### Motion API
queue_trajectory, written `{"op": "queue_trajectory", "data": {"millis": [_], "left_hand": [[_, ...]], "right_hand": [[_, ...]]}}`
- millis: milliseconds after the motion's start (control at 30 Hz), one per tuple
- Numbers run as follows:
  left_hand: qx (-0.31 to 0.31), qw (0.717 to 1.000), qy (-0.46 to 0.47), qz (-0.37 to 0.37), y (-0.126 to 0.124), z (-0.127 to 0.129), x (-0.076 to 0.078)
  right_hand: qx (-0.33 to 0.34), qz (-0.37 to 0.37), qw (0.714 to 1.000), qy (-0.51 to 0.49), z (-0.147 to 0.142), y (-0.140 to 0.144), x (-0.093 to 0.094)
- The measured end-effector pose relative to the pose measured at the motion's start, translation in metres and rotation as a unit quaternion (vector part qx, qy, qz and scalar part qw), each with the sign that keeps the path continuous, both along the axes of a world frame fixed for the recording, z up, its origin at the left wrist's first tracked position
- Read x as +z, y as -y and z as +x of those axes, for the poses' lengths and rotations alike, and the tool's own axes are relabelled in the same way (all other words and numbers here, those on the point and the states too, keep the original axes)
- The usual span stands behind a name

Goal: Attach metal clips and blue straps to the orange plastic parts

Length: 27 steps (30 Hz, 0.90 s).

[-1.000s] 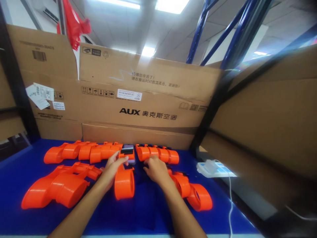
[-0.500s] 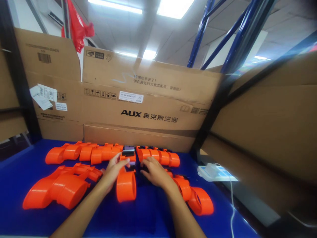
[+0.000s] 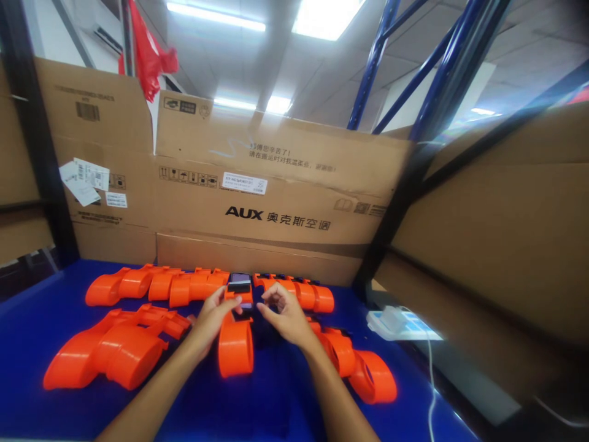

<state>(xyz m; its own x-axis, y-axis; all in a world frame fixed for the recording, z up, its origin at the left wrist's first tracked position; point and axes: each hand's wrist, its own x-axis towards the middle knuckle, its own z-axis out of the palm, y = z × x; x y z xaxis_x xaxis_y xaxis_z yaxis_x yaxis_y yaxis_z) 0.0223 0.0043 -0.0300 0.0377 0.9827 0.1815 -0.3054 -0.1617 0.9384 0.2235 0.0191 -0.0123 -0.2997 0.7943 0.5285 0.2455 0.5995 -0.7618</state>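
1. Since a second ago, the right hand (image 3: pixel 286 316) has lifted off the blue table (image 3: pixel 41 319), fingers pinched together, holding what cannot be told.
2. The left hand (image 3: pixel 212 318) grips the orange part (image 3: pixel 235 344) at its black-clipped upper end.
3. It looks rigid, light and smooth; the narrow neck seems the best place to hold.
4. More orange parts (image 3: pixel 161 285) lie around it.

A deep blue worktop (image 3: pixel 37 319) runs up to a wall of flattened brown cardboard cartons (image 3: pixel 276 184), the big one printed AUX with white shipping labels stuck on it. More brown cardboard (image 3: pixel 497 233) closes in the right side, held behind a dark upright post (image 3: pixel 396 202). Blue steel racking beams (image 3: pixel 414 67) slant up toward a white ceiling where fluorescent panels (image 3: pixel 322 15) glare. A red plastic bag (image 3: pixel 145 52) hangs above the cartons at the left, and a white power strip (image 3: pixel 396 322) with its white cable lies at the worktop's right edge
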Motion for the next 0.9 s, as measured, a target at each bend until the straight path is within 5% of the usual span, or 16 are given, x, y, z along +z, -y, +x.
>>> {"op": "queue_trajectory", "data": {"millis": [500,700,900], "left_hand": [[0.033,0.998,-0.045,0.031,-0.002,0.003,-0.003],[0.037,0.997,-0.052,0.043,-0.003,0.001,-0.002],[0.041,0.996,-0.051,0.066,-0.002,0.003,-0.002]], "right_hand": [[-0.015,-0.048,0.978,-0.203,-0.024,0.006,-0.002],[-0.002,-0.048,0.984,-0.174,-0.03,0.006,-0.011],[-0.061,0.082,0.994,-0.047,-0.025,0.013,-0.011]]}}
